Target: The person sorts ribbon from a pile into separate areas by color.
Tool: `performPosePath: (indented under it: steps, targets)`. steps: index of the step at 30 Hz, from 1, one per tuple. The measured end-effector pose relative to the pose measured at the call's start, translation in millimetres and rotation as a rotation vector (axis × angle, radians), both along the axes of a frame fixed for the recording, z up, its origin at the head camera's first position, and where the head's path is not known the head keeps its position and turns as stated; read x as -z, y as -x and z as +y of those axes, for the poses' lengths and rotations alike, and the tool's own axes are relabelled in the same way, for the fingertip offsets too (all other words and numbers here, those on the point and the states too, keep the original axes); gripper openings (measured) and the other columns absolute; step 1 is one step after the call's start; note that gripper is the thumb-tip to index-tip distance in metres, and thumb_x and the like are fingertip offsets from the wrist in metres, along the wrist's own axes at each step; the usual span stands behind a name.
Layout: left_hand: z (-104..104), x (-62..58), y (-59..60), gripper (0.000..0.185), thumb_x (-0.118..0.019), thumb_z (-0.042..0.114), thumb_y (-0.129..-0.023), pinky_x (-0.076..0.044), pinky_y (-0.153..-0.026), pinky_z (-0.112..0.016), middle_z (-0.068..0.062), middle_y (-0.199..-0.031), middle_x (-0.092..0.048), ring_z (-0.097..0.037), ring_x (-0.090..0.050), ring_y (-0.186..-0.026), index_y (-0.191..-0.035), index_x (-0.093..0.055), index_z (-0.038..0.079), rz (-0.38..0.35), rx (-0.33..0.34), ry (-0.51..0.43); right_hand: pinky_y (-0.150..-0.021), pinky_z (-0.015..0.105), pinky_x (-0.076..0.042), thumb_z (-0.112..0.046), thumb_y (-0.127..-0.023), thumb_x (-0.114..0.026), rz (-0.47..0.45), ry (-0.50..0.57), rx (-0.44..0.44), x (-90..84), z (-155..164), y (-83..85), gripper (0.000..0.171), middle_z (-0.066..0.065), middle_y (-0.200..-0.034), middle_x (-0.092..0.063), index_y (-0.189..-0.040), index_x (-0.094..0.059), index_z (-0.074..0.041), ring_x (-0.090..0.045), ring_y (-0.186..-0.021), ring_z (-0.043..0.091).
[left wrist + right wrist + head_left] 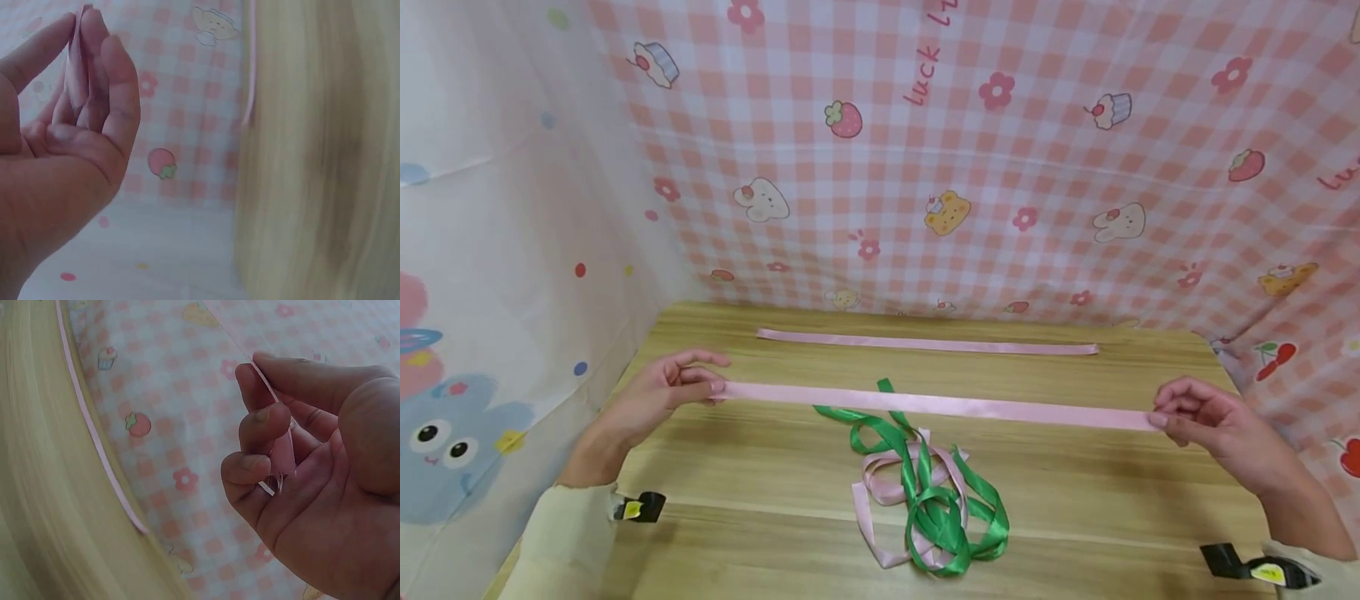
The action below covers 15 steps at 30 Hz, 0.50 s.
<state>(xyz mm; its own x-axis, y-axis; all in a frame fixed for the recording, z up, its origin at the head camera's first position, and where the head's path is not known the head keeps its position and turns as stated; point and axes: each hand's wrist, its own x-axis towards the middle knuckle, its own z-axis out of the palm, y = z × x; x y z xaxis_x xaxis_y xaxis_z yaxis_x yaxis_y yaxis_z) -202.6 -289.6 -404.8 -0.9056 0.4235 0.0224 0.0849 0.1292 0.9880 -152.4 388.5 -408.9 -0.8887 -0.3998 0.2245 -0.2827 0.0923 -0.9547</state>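
Both hands, left point(658, 392) and right point(1206, 421), pinching taut pink ribbon point(936, 404) ends above table point(760, 483).

Glossy satin pink ribbon point(940, 406); smooth matt wood-grain table point(1075, 492); printed cloth backdrop point(1000, 167)

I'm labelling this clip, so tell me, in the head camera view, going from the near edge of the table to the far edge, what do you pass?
Tangle of green and pink ribbons → stretched pink ribbon pinched between left hand and right hand → flat pink ribbon near the checked backdrop.
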Motion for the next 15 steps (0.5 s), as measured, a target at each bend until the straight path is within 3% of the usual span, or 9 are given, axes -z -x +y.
performPosePath:
  steps: [6, 15]
  targets:
    - [-5.2, 11.8, 6.2, 0.020, -0.063, 0.008, -0.097, -0.056, -0.080, -0.025, 0.002, -0.089, -0.075, -0.011, -0.069, -0.082, -0.114, -0.063, 0.019, -0.066, -0.090, 0.070, -0.056, 0.035, -0.031, 0.020, -0.094, -0.046, -0.031, -0.002, 0.064, 12.6, 10.8, 3.6, 0.026, -0.001, -0.082, -0.063, -0.104, -0.057, -0.001, -0.045, -0.064, 0.019]
    - [-10.4, 33.4, 16.8, 0.020, -0.060, 0.002, -0.098, -0.058, -0.080, -0.026, -0.001, -0.091, -0.075, -0.010, -0.071, -0.083, -0.112, -0.063, 0.016, -0.157, -0.096, -0.099, -0.054, 0.033, -0.039, 0.017, -0.097, -0.044, -0.098, 0.077, 0.055, 32.0, 20.8, 10.7, 0.025, -0.002, -0.090, -0.066, -0.106, -0.056, -0.003, -0.052, -0.066, 0.015]
